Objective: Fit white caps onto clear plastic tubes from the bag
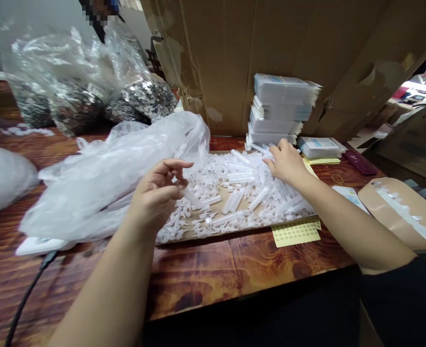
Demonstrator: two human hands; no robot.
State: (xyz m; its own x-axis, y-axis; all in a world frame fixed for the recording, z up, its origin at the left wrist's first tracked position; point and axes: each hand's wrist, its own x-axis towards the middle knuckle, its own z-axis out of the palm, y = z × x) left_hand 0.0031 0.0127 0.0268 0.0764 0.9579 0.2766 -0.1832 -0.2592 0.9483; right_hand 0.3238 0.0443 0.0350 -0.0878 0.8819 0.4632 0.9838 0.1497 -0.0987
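A shallow cardboard tray holds many small translucent plastic pieces and clear plastic tubes. My left hand hovers over the tray's left side, fingers loosely curled and thumb apart from the index finger; I see nothing held in it. At the back right of the tray, my right hand reaches down among the tubes, its thumb and fingertips closing around one clear tube. Part of that tube is hidden by the fingers.
A large translucent plastic bag lies left of the tray. Behind it stand clear bags of shiny metal pieces. Stacked cards stand against a cardboard wall. A yellow sticker sheet pokes out under the tray. A black cable runs at left.
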